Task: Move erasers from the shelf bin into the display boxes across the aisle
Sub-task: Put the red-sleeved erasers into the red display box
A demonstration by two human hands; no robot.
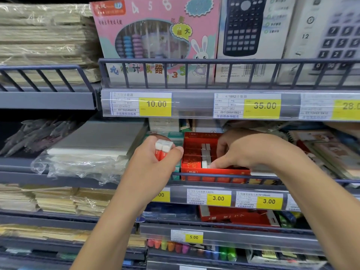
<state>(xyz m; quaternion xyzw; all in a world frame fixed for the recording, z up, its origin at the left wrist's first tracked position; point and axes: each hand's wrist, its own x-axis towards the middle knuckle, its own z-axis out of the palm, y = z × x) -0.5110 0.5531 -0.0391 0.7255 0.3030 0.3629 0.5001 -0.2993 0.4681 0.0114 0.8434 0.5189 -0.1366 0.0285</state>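
Erasers (163,150) in red sleeves sit clamped in your left hand (155,164), just left of the red box (214,170) on the shelf; your right hand (245,151) pinches another eraser (204,164) at the box's near end.

Erasers (163,149) in left hand (153,162): white ends, red-orange sleeves. Box (212,168) at 3 o'clock of them: red, gold print, possibly floral; blurred. Eraser (204,164) inside it: white end. Abacus box (155,36) at 12 o'clock: pink, white rabbit, blue and purple beads. Calculator (243,26) picture: dark navy. Price tags (262,108): yellow and white. Shelf rail (214,61): grey-blue. Markers (175,247) at 6 o'clock: rainbow row.
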